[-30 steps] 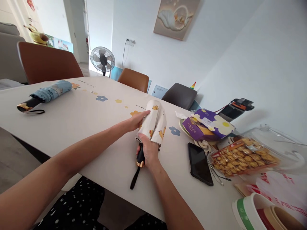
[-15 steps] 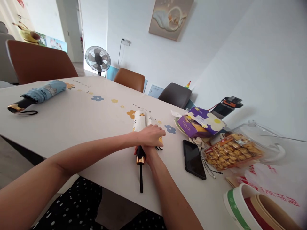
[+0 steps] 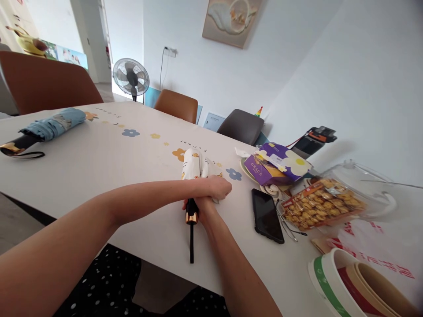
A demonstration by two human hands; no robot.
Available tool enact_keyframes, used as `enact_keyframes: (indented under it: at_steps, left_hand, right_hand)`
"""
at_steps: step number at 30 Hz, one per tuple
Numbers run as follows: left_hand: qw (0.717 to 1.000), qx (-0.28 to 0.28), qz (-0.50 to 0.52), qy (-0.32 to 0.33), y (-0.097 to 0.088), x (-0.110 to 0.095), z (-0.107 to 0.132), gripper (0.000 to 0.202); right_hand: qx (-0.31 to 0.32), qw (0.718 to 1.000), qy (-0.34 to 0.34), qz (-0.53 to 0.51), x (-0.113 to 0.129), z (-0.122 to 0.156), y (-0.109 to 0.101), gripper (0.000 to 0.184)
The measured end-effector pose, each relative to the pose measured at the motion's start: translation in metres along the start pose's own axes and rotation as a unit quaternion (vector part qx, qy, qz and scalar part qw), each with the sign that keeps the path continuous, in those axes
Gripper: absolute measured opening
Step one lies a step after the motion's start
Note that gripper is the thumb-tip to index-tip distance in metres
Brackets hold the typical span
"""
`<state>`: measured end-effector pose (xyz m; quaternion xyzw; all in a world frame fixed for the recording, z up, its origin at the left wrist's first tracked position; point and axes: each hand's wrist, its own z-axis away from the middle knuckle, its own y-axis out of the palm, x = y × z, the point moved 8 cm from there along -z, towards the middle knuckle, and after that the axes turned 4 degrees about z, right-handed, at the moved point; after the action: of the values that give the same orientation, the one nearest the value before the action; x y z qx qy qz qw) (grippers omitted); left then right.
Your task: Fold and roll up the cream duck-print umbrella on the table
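Observation:
A folded white umbrella [image 3: 191,164] with small orange prints lies on the table, its black handle [image 3: 192,207] and gold band toward me, a black wrist strap trailing from the end. My right hand [image 3: 199,205] is closed around it near the top of the handle, mostly hidden under my left forearm. Crossing over the right wrist, my left hand [image 3: 220,186] is closed at the umbrella's right side, on the loose white cloth; its fingertips are out of sight. Off to the left, a folded light blue umbrella [image 3: 56,124] rests on the table.
To the right lie a black phone [image 3: 267,215], a purple box [image 3: 274,165], a clear tub of snacks [image 3: 325,204] and nested paper rolls or tubs [image 3: 350,281]. Chairs [image 3: 176,105] and a fan [image 3: 131,77] stand beyond the table [image 3: 139,167].
My left hand has moved a little to the right, its fingers curled more tightly. The white cloth beside the umbrella spreads further right. My right hand stays on the umbrella.

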<state>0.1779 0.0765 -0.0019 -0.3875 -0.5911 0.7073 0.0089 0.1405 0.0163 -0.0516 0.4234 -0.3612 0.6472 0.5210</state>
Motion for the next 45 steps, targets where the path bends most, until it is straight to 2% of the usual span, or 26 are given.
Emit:
enact_keyframes:
  at_steps: [2,4,7,10,14,17,19,21,25,28,31,34,36,39,41,43,45]
  left_hand:
    - [0.998,-0.051,0.028,0.005,-0.010,-0.002,0.002,0.024]
    - [0.990,-0.128,0.063,0.010,-0.026,-0.003,0.007,0.017]
    - [0.964,-0.242,0.113,-0.001,-0.052,0.002,0.023,0.016]
    - [0.933,-0.318,0.169,-0.016,-0.079,0.011,0.049,0.018]
    - [0.888,-0.378,0.258,-0.042,-0.110,0.037,0.089,0.019]
    - [0.850,-0.411,0.321,-0.072,-0.123,0.069,0.114,0.021]
    - [0.824,-0.435,0.347,-0.107,-0.124,0.094,0.130,0.020]
    - [0.804,-0.441,0.370,-0.151,-0.117,0.117,0.142,0.017]
    - [0.794,-0.411,0.392,-0.215,-0.095,0.142,0.154,0.013]
    - [0.798,-0.397,0.389,-0.232,-0.086,0.144,0.156,0.011]
    - [0.800,-0.393,0.388,-0.236,-0.083,0.141,0.155,0.011]
    - [0.800,-0.400,0.381,-0.234,-0.082,0.139,0.155,0.012]
    - [0.813,-0.384,0.365,-0.241,-0.077,0.141,0.153,0.012]
    - [0.847,-0.340,0.309,-0.267,-0.067,0.149,0.149,0.011]
    - [0.859,-0.371,0.233,-0.267,-0.072,0.152,0.151,0.012]
    - [0.849,-0.442,0.176,-0.231,-0.083,0.145,0.156,0.016]
    - [0.836,-0.489,0.180,-0.171,-0.090,0.130,0.157,0.019]
  right_hand:
    - [0.034,0.999,0.025,-0.007,0.000,0.003,0.006,0.026]
    - [0.037,0.999,0.023,-0.010,0.003,0.005,0.008,0.025]
    - [0.036,0.999,0.010,-0.029,0.006,0.002,0.010,0.018]
    - [0.028,0.998,0.024,-0.044,0.002,-0.004,0.008,0.014]
    - [0.031,0.997,0.053,-0.042,-0.008,-0.010,0.007,0.026]
    - [0.036,0.997,0.052,-0.054,-0.011,-0.013,0.007,0.030]
    - [0.031,0.996,0.042,-0.075,-0.010,-0.015,0.006,0.031]
    - [0.030,0.994,0.030,-0.098,-0.007,-0.015,0.006,0.033]
    - [0.044,0.990,0.025,-0.130,-0.001,-0.013,0.007,0.036]
    - [0.038,0.991,0.024,-0.127,0.001,-0.010,0.004,0.041]
    - [-0.013,0.997,0.035,-0.074,-0.001,-0.007,-0.005,0.045]
    - [-0.046,0.998,0.008,-0.030,0.005,-0.004,-0.011,0.044]
    - [-0.032,0.999,-0.009,-0.028,0.009,-0.003,-0.009,0.042]
    - [-0.029,0.999,0.007,-0.041,0.008,-0.004,-0.007,0.037]
    - [-0.042,0.998,0.027,-0.045,0.005,-0.004,-0.007,0.033]
    - [-0.052,0.997,0.035,-0.033,0.003,-0.004,-0.007,0.032]
    - [-0.060,0.998,0.018,-0.017,0.004,-0.004,-0.007,0.032]
